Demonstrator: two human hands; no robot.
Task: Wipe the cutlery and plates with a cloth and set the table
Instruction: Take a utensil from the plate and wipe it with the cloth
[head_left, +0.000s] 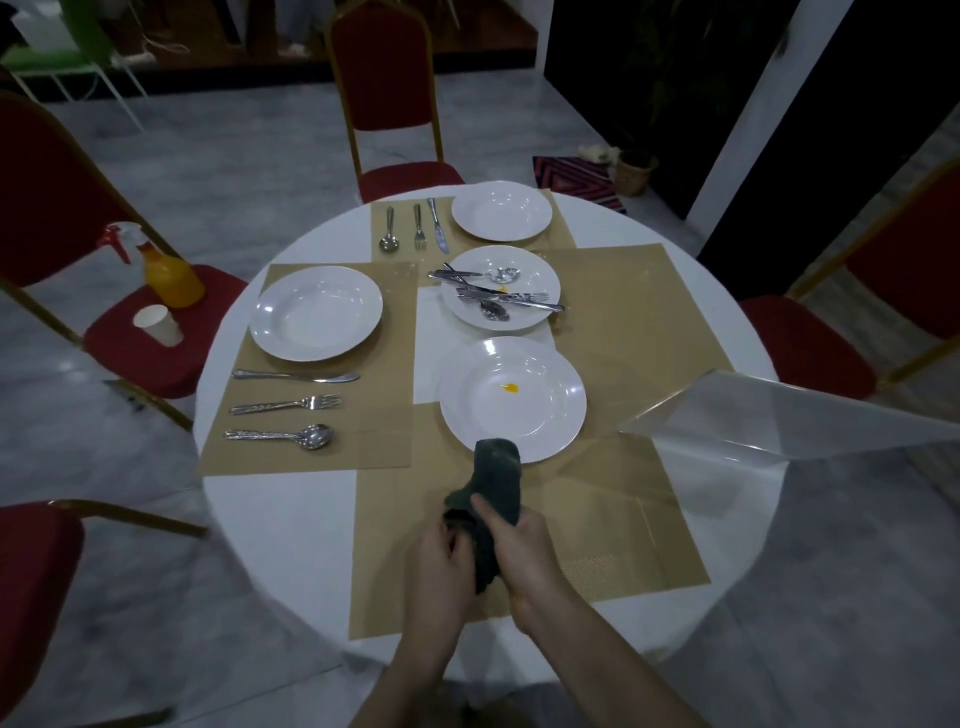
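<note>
Dark green cloth (493, 493) was held by both hands over the near edge of the round white tabletop (291, 519); its long axis ran away from the person, and its far end pointed toward the nearest plate (512, 398) and overlapped that plate's near rim. The left hand (434, 566) was closed around the lower part of the cloth, and the right hand (524, 551) gripped it from the right side with the thumb on top. The nearest plate carried a small yellow spot (510, 386) in its middle. Behind it, a second plate (501, 287) held a pile of cutlery (493, 293), mostly lying left to right. On the left placemat (311, 457) a clean plate (316, 313) stood with a knife (296, 375), a fork (284, 405) and a spoon (279, 435) beside it, all with their heads pointing to the right. At the far side, another plate (501, 210) stood beside three pieces of cutlery whose handles pointed away from the person.
</note>
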